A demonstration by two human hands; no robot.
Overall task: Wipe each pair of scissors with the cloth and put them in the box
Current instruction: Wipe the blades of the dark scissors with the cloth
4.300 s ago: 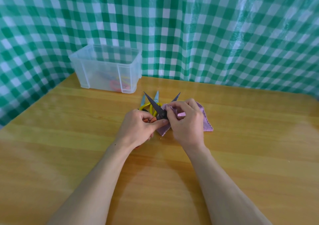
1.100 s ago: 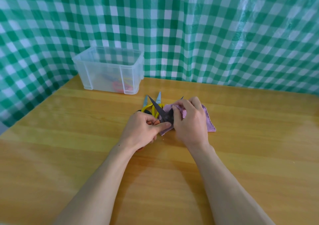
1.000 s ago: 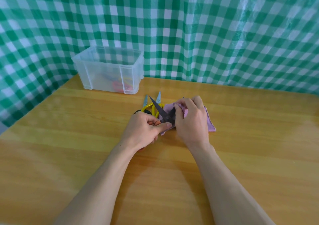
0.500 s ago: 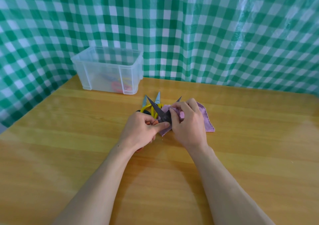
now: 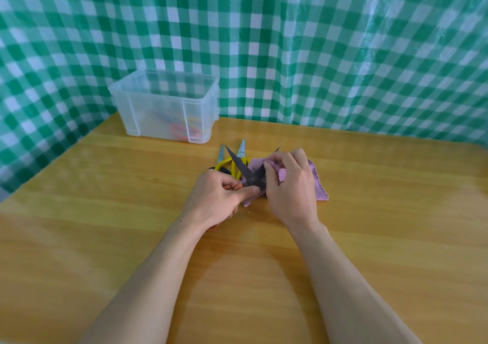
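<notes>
My left hand (image 5: 216, 198) grips the orange handles of a pair of dark-bladed scissors (image 5: 241, 169), whose blades are spread apart. One blade points up and left; the other is wrapped in the purple cloth (image 5: 318, 185), which my right hand (image 5: 289, 187) pinches around it. Only that blade's tip shows past my fingers. Just behind lie yellow-handled scissors (image 5: 239, 156) on the table, blades pointing away. The clear plastic box (image 5: 163, 106) stands at the back left with several coloured scissors inside.
The wooden table (image 5: 369, 238) runs wide to the right and toward me. A green and white checked plastic sheet (image 5: 317, 53) hangs as a wall behind and along the left side, close to the box.
My right hand has slid the cloth back and forth along the covered blade. My left hand has kept its hold on the handles in the same spot.
</notes>
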